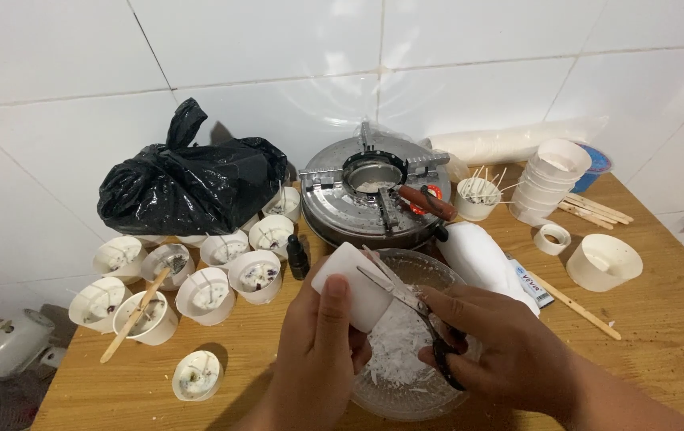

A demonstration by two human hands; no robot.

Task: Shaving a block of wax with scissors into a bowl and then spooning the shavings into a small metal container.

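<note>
My left hand (318,351) grips a white wax block (354,283) and holds it tilted over a clear glass bowl (438,275). My right hand (502,351) holds black-handled scissors (406,299), their blades pressed against the block's side. White wax flakes (398,343) lie piled in the bowl beneath both hands.
Several small white cups with wicks (206,291) stand at the left, one with a wooden stick (134,315). A black plastic bag (186,183), a round metal burner (370,195), a small dark bottle (297,257), stacked white cups (549,179) and a white bag (478,255) sit behind the bowl.
</note>
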